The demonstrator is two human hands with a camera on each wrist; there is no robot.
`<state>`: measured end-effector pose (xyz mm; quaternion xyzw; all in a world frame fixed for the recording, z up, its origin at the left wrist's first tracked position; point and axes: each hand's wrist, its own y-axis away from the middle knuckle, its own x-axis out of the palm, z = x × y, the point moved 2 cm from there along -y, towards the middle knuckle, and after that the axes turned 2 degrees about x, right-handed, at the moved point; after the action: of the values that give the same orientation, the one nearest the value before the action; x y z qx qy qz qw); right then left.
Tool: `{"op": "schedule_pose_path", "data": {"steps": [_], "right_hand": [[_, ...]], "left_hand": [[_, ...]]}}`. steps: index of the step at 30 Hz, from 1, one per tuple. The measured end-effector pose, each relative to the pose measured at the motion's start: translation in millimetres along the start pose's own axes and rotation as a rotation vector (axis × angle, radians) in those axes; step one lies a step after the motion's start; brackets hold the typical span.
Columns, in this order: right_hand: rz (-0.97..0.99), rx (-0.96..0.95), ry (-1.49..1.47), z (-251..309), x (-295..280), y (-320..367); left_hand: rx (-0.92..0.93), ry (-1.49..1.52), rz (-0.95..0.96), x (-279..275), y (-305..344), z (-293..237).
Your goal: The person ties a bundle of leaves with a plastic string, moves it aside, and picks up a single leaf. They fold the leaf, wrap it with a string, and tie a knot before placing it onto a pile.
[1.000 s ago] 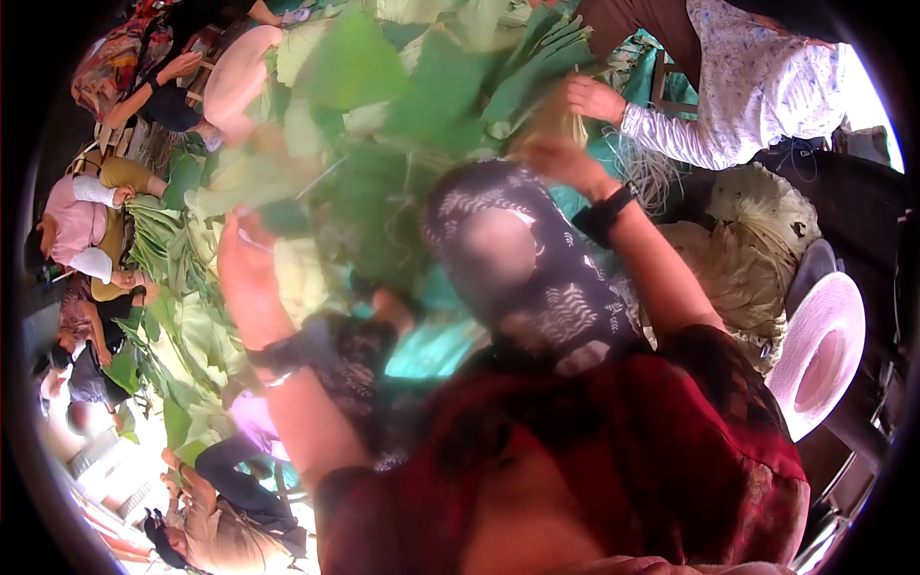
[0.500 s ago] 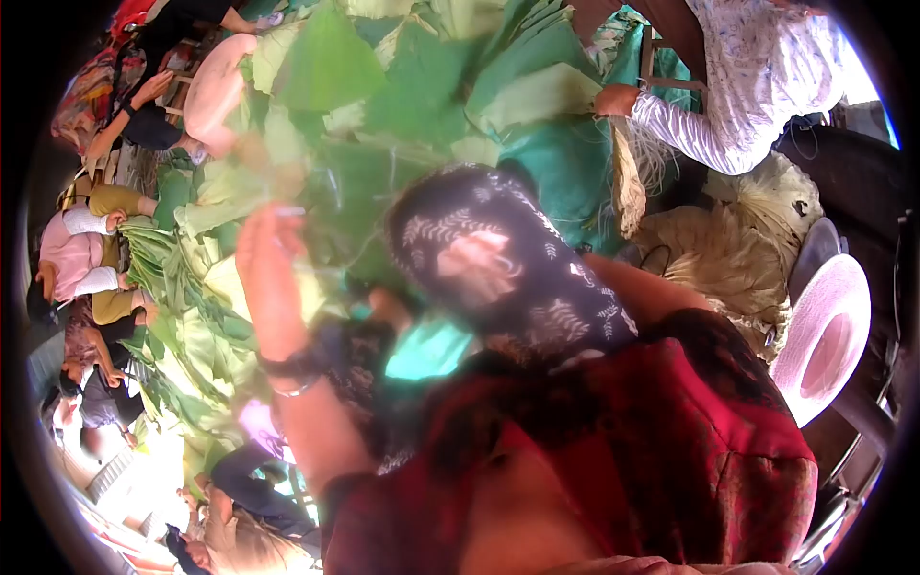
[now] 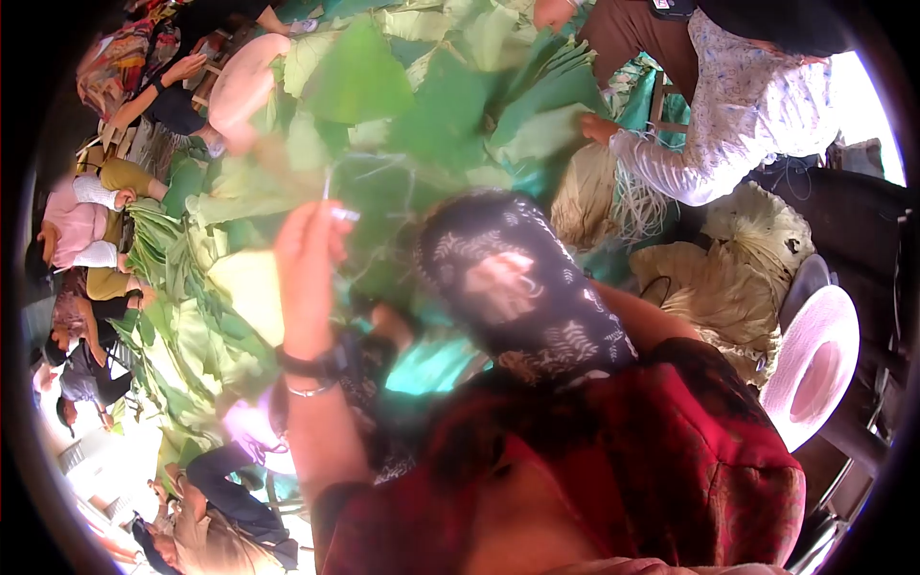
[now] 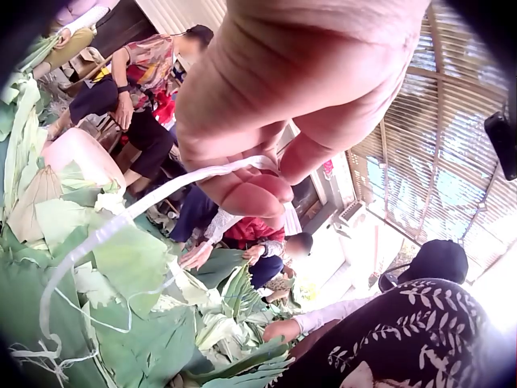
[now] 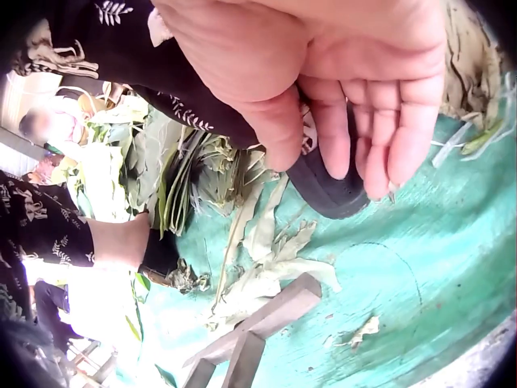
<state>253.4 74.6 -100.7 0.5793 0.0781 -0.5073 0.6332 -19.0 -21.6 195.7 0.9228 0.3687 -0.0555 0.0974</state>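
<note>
Fingers of the left hand [image 4: 299, 89] pinch a white strip [image 4: 166, 191] that trails down over broad green leaves [image 4: 133, 267]. Compared with a second ago, this hand is nearer the patterned trouser leg [image 3: 575, 287]. The right hand [image 5: 323, 65], raised in the head view then, is now hidden there behind that leg; its fingers are relaxed, loosely extended and grasping nothing, near a dark shoe [image 5: 323, 196]. Green sheeting [image 5: 452, 234] covers the ground beneath wooden bars [image 5: 275, 311]. Dried leaves [image 3: 704, 287] and a pale pink hat [image 3: 797, 383] sit to the right; people are seated around under corrugated roofing [image 4: 460, 129].
</note>
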Motion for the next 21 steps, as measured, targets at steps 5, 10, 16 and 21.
{"op": "schedule_pose_path", "data": {"steps": [5, 10, 16, 21], "right_hand": [[-0.031, 0.034, -0.029, -35, -18, 19], [-0.476, 0.092, -0.645, -77, -129, 66], [-0.737, -0.921, -1.190, 100, -340, 232], [-0.252, -1.531, -1.105, 212, -345, 261]], "left_hand": [[0.015, -0.017, 0.003, 4, 5, -9], [0.024, 0.050, -0.021, -4, 6, -15], [0.079, 0.037, -0.022, -1, 10, -20], [0.053, 0.053, -0.010, -7, 11, -23]]}}
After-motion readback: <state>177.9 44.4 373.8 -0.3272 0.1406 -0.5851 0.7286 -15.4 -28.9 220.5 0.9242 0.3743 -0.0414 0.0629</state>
